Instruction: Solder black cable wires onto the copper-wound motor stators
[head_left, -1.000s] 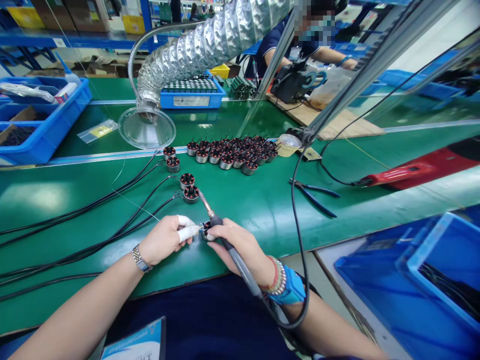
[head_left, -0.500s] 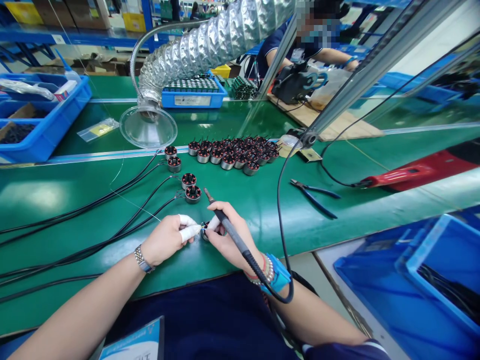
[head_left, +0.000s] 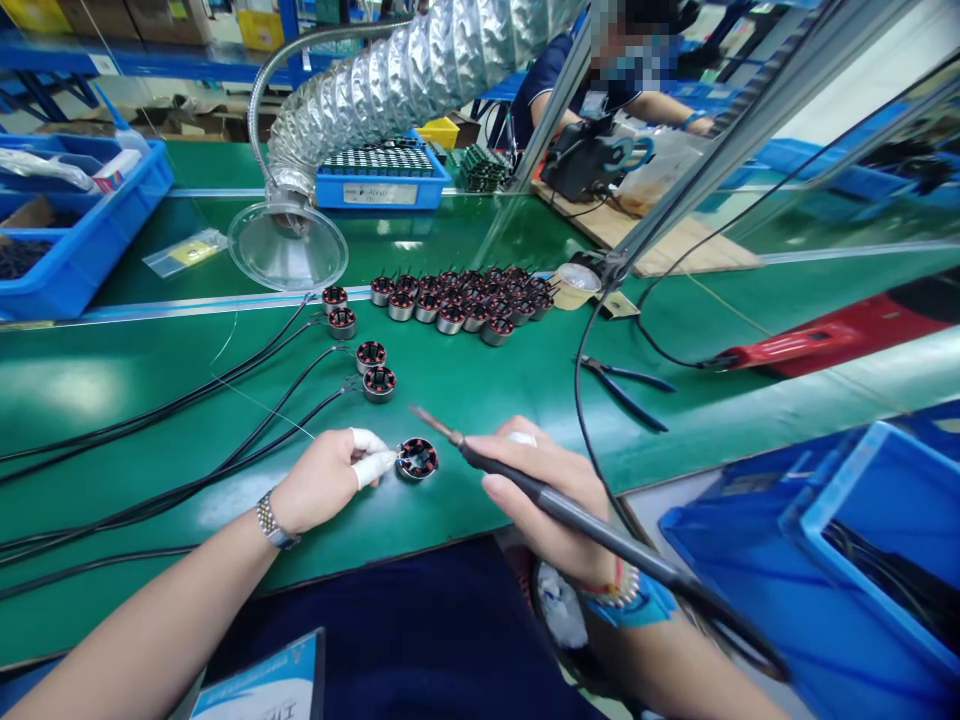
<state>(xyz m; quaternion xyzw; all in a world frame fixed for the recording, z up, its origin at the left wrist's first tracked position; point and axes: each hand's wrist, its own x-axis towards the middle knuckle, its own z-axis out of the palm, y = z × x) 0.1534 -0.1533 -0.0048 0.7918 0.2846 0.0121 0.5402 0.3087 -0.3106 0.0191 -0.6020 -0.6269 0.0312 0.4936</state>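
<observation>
My left hand (head_left: 330,478), with white covers on two fingertips, pinches thin wire at the left edge of a motor stator (head_left: 418,459). That stator is a metal ring with copper windings, lying on the green bench. A fine strand of solder wire (head_left: 262,398) runs from behind the left hand toward the back left. My right hand (head_left: 551,490) grips a soldering iron (head_left: 559,505) like a pen, its tip pointing left, just above and right of the stator and apart from it. Several stators with black cables (head_left: 379,383) lie beyond my left hand.
A cluster of stators (head_left: 465,300) stands at mid-bench. Cutting pliers (head_left: 626,390) lie to the right, near a red tool (head_left: 840,325). A fume hood (head_left: 289,250) hangs at back left. Blue bins (head_left: 82,240) flank the bench. A co-worker (head_left: 555,80) works across it.
My right hand first came close to the stator with its fingers, then drew back to the right, tilting the iron lower. The stator is uncovered. My left hand keeps its pinch almost unmoved.
</observation>
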